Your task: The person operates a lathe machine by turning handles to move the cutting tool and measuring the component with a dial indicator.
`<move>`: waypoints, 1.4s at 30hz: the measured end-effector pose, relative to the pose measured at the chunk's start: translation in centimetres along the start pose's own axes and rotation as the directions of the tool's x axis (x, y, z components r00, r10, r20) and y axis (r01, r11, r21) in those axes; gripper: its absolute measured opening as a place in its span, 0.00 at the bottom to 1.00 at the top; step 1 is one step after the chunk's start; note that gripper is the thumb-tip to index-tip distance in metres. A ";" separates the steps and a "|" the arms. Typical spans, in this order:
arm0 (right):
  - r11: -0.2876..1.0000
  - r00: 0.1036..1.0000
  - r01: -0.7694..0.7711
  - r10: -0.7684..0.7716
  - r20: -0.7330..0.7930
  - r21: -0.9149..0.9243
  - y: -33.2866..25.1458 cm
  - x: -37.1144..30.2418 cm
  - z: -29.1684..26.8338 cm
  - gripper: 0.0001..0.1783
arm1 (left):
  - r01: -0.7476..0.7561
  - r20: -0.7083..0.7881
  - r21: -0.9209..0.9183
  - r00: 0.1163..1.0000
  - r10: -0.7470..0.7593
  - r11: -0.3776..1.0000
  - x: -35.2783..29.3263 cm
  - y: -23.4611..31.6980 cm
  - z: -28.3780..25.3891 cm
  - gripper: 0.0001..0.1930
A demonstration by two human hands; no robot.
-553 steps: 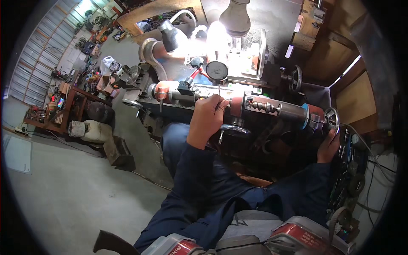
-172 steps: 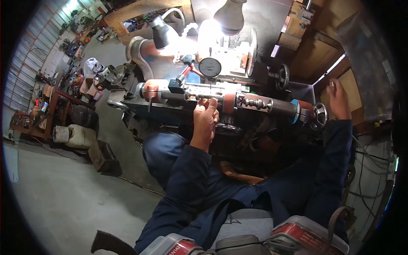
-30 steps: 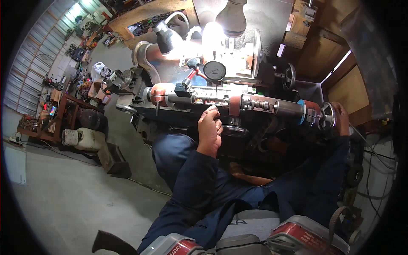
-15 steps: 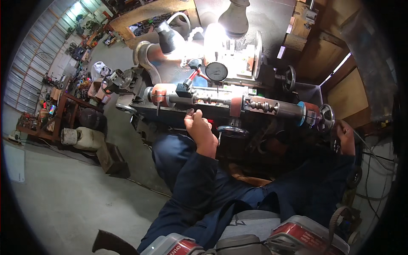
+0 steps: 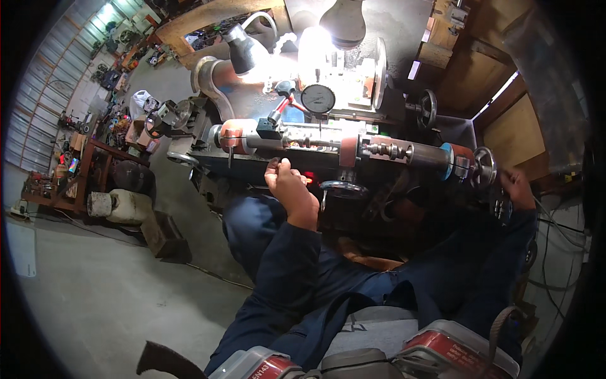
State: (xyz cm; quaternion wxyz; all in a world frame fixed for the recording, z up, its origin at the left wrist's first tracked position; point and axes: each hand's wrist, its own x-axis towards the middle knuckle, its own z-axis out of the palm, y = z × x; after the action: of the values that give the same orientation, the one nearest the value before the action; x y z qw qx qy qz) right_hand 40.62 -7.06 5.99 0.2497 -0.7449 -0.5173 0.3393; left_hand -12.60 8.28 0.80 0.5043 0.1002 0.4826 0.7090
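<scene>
A camshaft-like steel shaft with lobes [image 5: 388, 150] lies level between the orange-collared ends of a grinding machine. A dial gauge [image 5: 317, 99] on a red-armed stand [image 5: 282, 110] stands over it, its stem pointing down at the shaft; the stand's black block base [image 5: 270, 129] rests on the steel cylinder at the left. My left hand [image 5: 292, 191] is raised just in front of the machine, fingers curled together; anything within them is hidden. At the right end, my right hand [image 5: 519, 189] has its fingers curled by the rim of a shiny handwheel [image 5: 485, 168], the contact partly hidden.
Another handwheel [image 5: 344, 188] juts out near my left hand. A bright lamp [image 5: 247, 52] hangs over the bed, and a large wheel [image 5: 380, 79] stands behind. Left on the floor are a gas cylinder [image 5: 129, 206] and a metal box [image 5: 165, 235]. Cables [image 5: 558, 234] hang at the right.
The view has shifted slightly, so the machine sits a little higher and further left. My right hand has moved slightly up and right by the handwheel. My left hand remains curled before the machine.
</scene>
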 end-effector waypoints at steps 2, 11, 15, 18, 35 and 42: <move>0.986 0.981 0.110 -0.087 -0.174 0.125 1.0 2.3 0.2 0.16 | 0.019 0.000 0.004 1.000 -0.019 1.000 0.0 -0.4 0.2 0.15; 0.980 0.996 -0.050 0.063 0.061 -0.194 6.1 0.3 -0.5 0.13 | 0.045 0.004 -0.016 0.999 -0.045 0.999 -0.2 0.2 0.3 0.16; 0.965 0.952 0.226 -0.189 -0.242 0.134 -1.7 1.2 0.9 0.13 | 0.055 -0.028 -0.010 0.998 -0.055 0.998 -0.1 0.1 0.4 0.14; 0.940 0.942 0.252 -0.184 -0.281 0.228 3.9 5.9 2.5 0.15 | 0.061 0.032 0.017 0.998 -0.062 0.998 -0.5 -0.3 0.6 0.10; 0.953 0.941 0.289 -0.300 -0.155 -0.091 3.7 2.5 6.0 0.12 | -0.285 0.045 0.111 0.959 0.281 0.952 0.3 -1.0 -0.1 0.09; 0.984 0.958 0.177 -0.175 -0.228 -0.011 -2.0 -0.1 1.9 0.16 | -0.929 0.643 0.221 0.368 0.672 0.297 -3.7 -0.4 1.3 0.12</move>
State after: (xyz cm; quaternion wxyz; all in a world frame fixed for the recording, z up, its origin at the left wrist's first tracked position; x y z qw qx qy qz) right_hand 37.91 -6.40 6.24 0.3400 -0.7289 -0.5477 0.2304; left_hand -9.83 5.98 2.45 0.1015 0.6303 0.4163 0.6474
